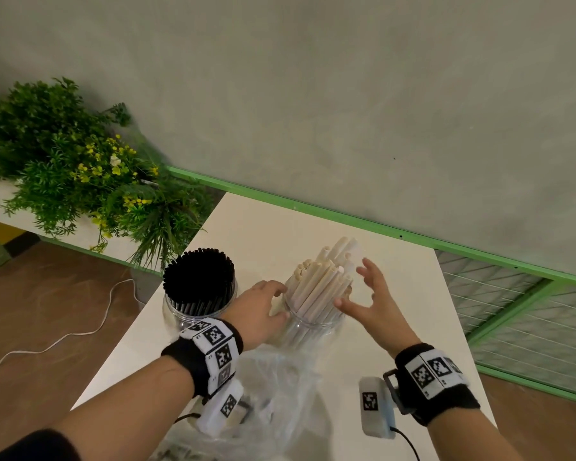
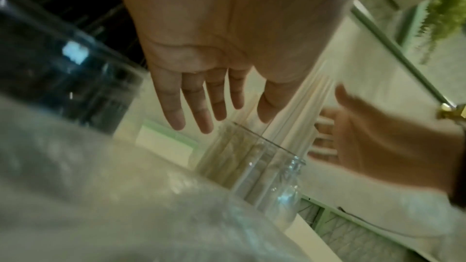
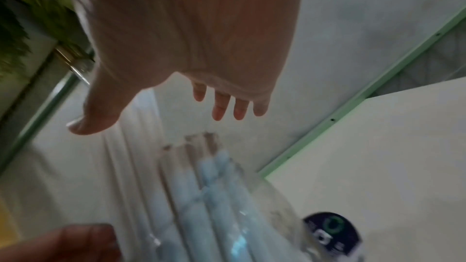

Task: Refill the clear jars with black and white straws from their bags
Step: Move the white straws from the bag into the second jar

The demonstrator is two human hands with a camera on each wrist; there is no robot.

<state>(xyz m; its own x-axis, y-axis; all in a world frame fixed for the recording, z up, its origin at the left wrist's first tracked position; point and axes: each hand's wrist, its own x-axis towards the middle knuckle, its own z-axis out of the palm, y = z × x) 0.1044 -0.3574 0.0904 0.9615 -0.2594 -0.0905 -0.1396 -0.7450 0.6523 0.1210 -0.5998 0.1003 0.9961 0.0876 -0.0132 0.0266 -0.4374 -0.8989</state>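
Grey wall rises behind a white tabletop whose far edge runs along a green rail. At far left, beyond the tabletop's left edge, green foliage with yellow flowers spills over a white ledge, and a white cable trails across the brown floor. Toward the tabletop's far left corner stands a clear jar packed with upright black straws. Just to its right, the left hand reaches forward, fingers straight and relaxed, and touches the left side of a second clear jar; it grips nothing. This second jar stands near the middle of the tabletop and holds white straws, which lean toward the far right and fan out above the rim. In the left wrist view the left hand's fingers extend toward the jar's rim. On the jar's right, the right hand hovers with fingers spread and slightly bent, close to the straws but holding nothing. In the right wrist view its fingertips hang apart above the blurred straw ends. Near the tabletop's front edge, under both wrists, lies a crumpled clear plastic bag
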